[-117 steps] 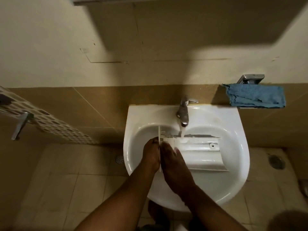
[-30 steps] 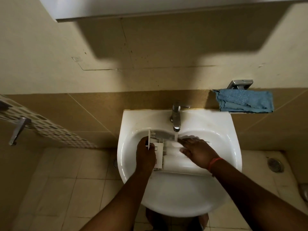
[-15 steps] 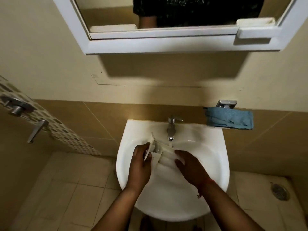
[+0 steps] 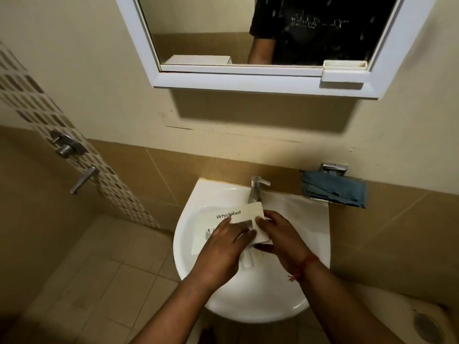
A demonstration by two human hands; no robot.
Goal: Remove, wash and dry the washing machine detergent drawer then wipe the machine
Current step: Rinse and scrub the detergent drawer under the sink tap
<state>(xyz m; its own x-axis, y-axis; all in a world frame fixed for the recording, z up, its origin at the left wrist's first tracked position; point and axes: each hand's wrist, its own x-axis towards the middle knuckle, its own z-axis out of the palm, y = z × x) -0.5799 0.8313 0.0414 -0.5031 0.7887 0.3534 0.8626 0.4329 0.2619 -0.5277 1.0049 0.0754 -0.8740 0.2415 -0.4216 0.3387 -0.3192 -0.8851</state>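
Note:
The white detergent drawer (image 4: 244, 213) stands on end in the white sink (image 4: 305, 234), its front panel with the Whirlpool name facing up at me, just under the chrome tap (image 4: 255, 191). My left hand (image 4: 223, 247) lies over the lower part of the panel, fingers stretched across its metal handle strip. My right hand (image 4: 280, 234) grips the drawer's right edge, thumb on the front and fingers curled behind. The drawer's body is mostly hidden beneath both hands.
A blue cloth (image 4: 334, 191) hangs on a chrome holder to the right of the sink. A white-framed mirror cabinet (image 4: 248, 80) hangs above. A shower mixer handle (image 4: 83, 181) juts from the mosaic strip on the left. A floor drain (image 4: 428, 327) lies at the lower right.
The drawer has been turned from lying on its side under the tap to standing with its front panel facing up. Both hands shifted onto the panel. The view tilted up to show the mirror.

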